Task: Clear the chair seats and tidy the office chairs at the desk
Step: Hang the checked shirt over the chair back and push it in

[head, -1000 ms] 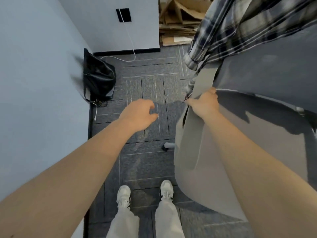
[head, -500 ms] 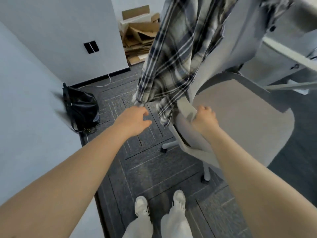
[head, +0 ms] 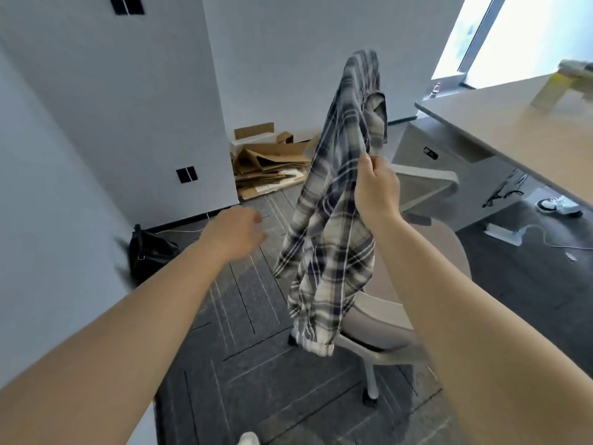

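A grey and white plaid shirt (head: 333, 226) hangs down in front of me, its top at the chair's back. My right hand (head: 375, 187) is shut on a fold of the shirt at mid-height. The grey office chair (head: 385, 326) stands behind and below the shirt; part of its seat and one armrest (head: 426, 179) show, and the shirt hides most of its back. My left hand (head: 236, 234) reaches out over the floor to the left of the shirt, fingers loosely apart, holding nothing.
A light wooden desk (head: 513, 130) runs along the right. Flattened cardboard (head: 269, 165) lies against the far wall. A black bag (head: 150, 248) rests on the floor by the left wall. A shoe (head: 558, 205) and a power strip (head: 503, 234) lie under the desk.
My right hand left the chair's edge and rose to grip the shirt. The view lifted from the floor toward the desk and window. My left hand stayed extended and empty.
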